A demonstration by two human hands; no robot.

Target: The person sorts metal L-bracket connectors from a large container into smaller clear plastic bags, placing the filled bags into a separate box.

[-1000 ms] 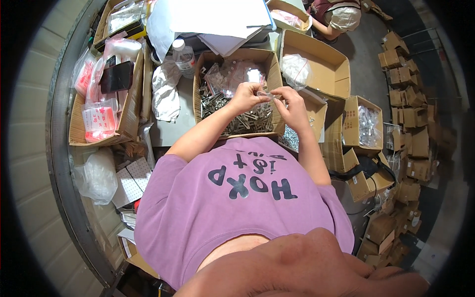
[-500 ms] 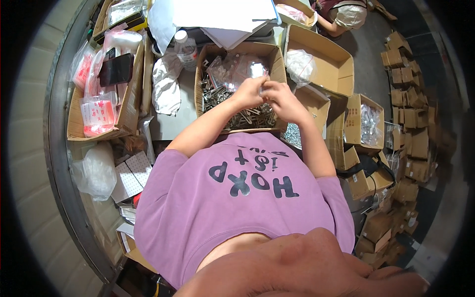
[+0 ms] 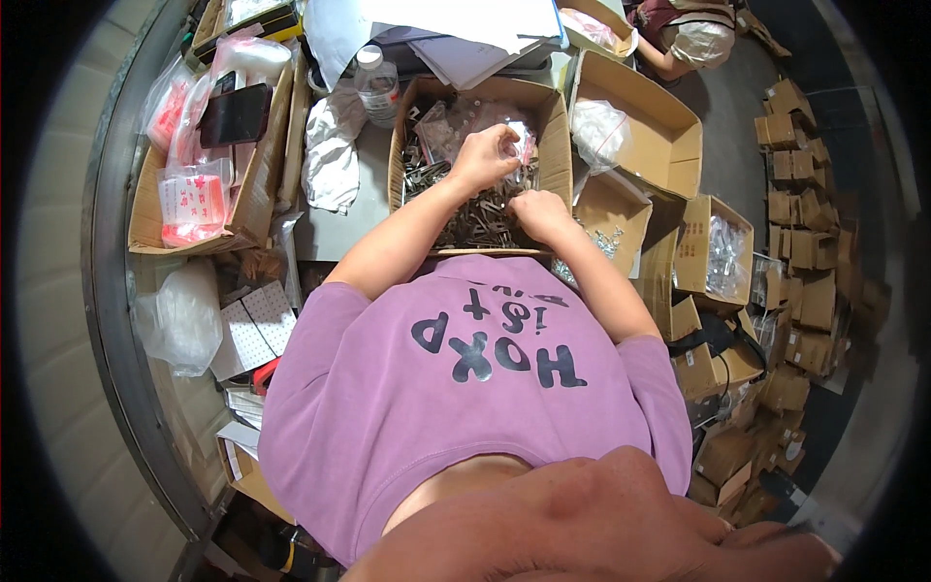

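Observation:
My left hand [image 3: 487, 158] is raised over an open cardboard box [image 3: 556, 145], its fingers curled inward beside clear plastic bags with a red line along one edge [image 3: 529, 147]. Whatever those fingers hold is too small or hidden to make out. Lower and to the right, my right hand [image 3: 539, 214] reaches down to the small metal parts [image 3: 477, 225] heaped in the box. Its fingers are drawn together at the parts, and what is between them cannot be seen. More small bags lie at the box's far side.
To the right stand a carton with shiny screws [image 3: 603, 238] and a larger carton holding a white plastic bag [image 3: 599, 131]. A plastic bottle [image 3: 376, 87], white cloth [image 3: 332, 155] and phone [image 3: 236, 114] are on the left. Another person's arm [image 3: 664, 63] shows at the far right.
The hands were together over the box and have now parted. My right hand has dropped toward the metal parts; my left stays raised, slightly farther away. The view has shifted a little.

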